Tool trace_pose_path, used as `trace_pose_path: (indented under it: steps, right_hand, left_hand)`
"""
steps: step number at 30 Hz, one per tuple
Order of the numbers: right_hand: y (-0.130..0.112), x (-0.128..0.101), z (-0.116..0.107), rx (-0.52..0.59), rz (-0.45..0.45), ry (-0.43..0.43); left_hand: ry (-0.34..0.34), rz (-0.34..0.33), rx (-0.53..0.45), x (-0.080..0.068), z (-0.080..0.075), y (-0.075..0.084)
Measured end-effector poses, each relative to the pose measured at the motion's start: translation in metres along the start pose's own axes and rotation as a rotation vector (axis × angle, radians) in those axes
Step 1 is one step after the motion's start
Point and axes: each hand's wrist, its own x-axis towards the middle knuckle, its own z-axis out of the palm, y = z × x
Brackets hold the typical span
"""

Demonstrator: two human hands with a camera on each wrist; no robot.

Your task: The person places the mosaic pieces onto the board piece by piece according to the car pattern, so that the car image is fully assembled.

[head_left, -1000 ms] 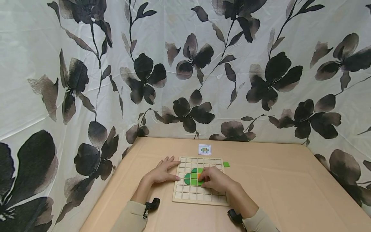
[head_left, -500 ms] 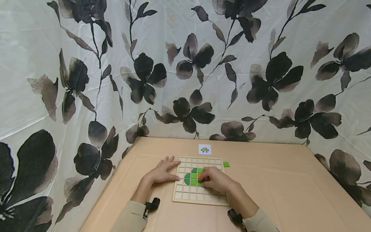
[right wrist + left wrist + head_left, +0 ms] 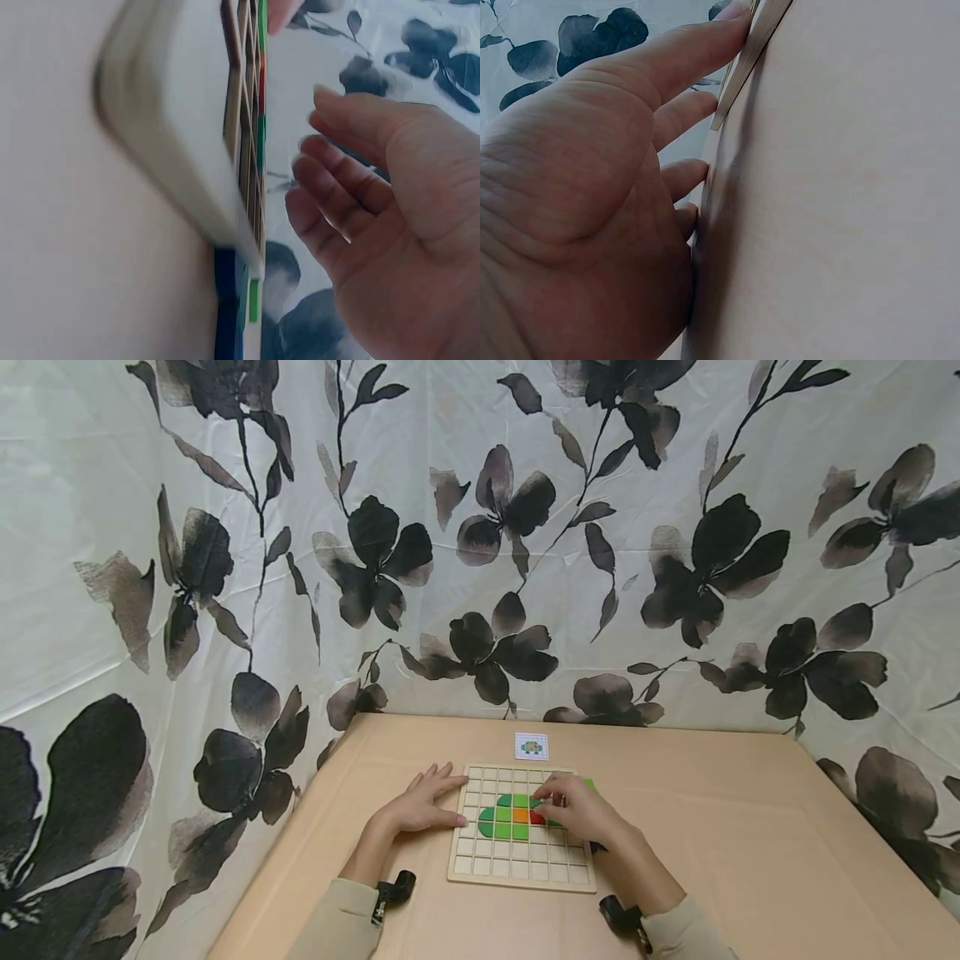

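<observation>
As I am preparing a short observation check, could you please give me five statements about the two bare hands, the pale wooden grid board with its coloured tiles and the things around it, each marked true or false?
1. The left hand touches the pale wooden grid board. True.
2. The small square printed card lies on the board. False: it lies on the tan tabletop, beyond the board's far edge.
3. The orange square tile lies right beside the red tile. True.
4. The right hand grips the orange tile. False: its fingers hold nothing, and that tile lies in the board.
5. A dark green curved tile lies left of the orange tile in the head view. True.
</observation>
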Motion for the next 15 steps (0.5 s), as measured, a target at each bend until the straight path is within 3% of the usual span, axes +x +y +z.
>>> trace_pose_path:
  steps: [9, 15]
  right_hand:
    - [0.024, -0.007, -0.016, -0.03, 0.063, 0.147]
    - [0.039, -0.012, -0.024, -0.044, 0.136, 0.187]
  left_hand:
    - [-0.002, 0.004, 0.006, -0.001, 0.0, 0.001]
    - [-0.005, 0.001, 0.006, -0.001, -0.001, 0.002]
